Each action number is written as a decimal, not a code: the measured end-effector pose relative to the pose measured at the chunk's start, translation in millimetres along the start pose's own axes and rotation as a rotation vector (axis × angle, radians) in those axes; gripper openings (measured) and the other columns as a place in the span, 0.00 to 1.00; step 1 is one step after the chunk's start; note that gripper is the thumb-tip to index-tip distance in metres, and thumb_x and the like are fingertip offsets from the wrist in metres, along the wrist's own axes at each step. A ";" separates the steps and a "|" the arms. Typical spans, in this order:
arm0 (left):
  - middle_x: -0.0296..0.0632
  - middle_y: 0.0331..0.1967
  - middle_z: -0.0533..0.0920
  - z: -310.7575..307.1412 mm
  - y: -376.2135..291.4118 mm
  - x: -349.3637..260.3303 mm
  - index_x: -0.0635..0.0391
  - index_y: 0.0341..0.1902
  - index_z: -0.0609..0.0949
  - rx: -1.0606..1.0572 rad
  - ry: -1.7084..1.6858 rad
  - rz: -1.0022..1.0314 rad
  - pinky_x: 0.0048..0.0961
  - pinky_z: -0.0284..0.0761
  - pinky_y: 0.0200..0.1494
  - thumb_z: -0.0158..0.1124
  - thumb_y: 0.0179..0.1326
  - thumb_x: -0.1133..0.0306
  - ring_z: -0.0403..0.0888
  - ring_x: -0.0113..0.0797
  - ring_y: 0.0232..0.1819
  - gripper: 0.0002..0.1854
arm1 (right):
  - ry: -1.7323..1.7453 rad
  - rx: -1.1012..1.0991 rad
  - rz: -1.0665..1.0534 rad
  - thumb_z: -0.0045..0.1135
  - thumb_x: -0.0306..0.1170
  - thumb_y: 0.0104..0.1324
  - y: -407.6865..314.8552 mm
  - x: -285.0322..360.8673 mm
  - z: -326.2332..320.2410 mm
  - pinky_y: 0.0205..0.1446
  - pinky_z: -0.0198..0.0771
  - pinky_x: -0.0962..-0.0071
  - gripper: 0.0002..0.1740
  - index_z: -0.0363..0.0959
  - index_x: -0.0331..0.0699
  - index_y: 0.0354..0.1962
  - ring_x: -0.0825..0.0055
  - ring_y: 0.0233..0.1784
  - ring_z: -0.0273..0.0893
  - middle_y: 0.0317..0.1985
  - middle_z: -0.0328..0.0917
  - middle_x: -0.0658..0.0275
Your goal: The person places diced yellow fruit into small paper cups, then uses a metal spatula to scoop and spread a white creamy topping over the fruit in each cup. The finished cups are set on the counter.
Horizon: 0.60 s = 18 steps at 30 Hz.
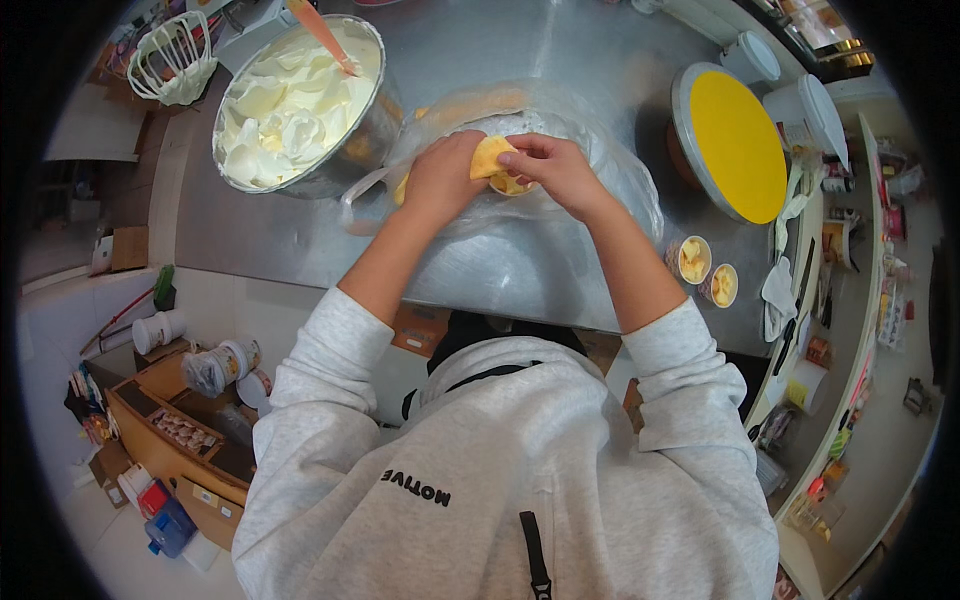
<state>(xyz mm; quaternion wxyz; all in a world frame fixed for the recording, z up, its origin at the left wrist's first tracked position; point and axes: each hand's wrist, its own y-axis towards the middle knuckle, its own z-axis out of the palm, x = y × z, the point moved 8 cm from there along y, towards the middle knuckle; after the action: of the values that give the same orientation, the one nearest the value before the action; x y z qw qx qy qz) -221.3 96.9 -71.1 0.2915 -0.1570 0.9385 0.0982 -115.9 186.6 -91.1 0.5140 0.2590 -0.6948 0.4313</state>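
Between my two hands is a piece of yellow sponge cake (491, 157). My left hand (448, 166) grips its left side, and the thumb and fingers of my right hand (556, 168) pinch its right side. Just beneath them, partly hidden by my fingers, stands a small paper cup (512, 186) with yellow pieces in it. Under and around both hands spreads a clear plastic bag (615, 180). More yellow cake shows through the bag at its far side and beside my left wrist.
Left of my hands stands a metal bowl (380, 112) of white cream (292, 105) with an orange spatula (322, 34). A cream-coated whisk (174, 64) is beyond it. At right are a yellow-topped turntable (737, 146) and two filled paper cups (694, 259) near the steel table's (247, 240) edge.
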 end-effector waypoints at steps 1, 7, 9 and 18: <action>0.49 0.44 0.79 0.6 0.6 -3.6 0.55 0.52 0.73 0.002 0.007 0.018 0.43 0.71 0.49 0.68 0.47 0.69 0.76 0.51 0.49 0.25 | 0.027 -0.059 0.029 0.58 0.33 0.63 0.0 -2.1 -1.6 0.44 0.71 0.80 0.19 0.74 0.30 0.49 0.79 0.41 0.76 0.39 0.78 0.63; 0.51 0.46 0.80 14.3 -1.2 6.4 0.59 0.51 0.73 0.084 -0.312 -0.220 0.39 0.72 0.49 0.69 0.50 0.64 0.77 0.50 0.49 0.26 | 0.596 -0.275 -0.035 0.61 0.27 0.60 -5.3 -17.2 -2.4 0.41 0.75 0.80 0.16 0.74 0.27 0.44 0.77 0.37 0.77 0.36 0.79 0.60; 0.52 0.47 0.79 16.0 -0.2 13.1 0.60 0.53 0.72 0.066 -0.405 -0.266 0.37 0.72 0.50 0.68 0.51 0.61 0.77 0.49 0.50 0.28 | 0.848 -0.299 -0.031 0.60 0.26 0.60 -9.9 -27.9 -7.8 0.41 0.76 0.80 0.15 0.74 0.26 0.44 0.76 0.36 0.77 0.37 0.78 0.60; 0.52 0.53 0.77 16.9 3.0 36.8 0.57 0.59 0.72 -0.039 -0.185 -0.352 0.39 0.69 0.56 0.68 0.49 0.57 0.75 0.49 0.55 0.33 | -0.586 -0.425 -0.179 0.58 0.30 0.60 -8.1 -27.1 -30.1 0.41 0.73 0.72 0.14 0.78 0.37 0.44 0.68 0.36 0.79 0.43 0.78 0.56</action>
<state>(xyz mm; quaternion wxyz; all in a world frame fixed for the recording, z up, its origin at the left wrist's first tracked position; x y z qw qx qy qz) -242.3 95.6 -105.7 0.3861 -0.3145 0.8637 0.0781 -85.5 206.3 -110.8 0.3715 0.3187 -0.8610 0.1383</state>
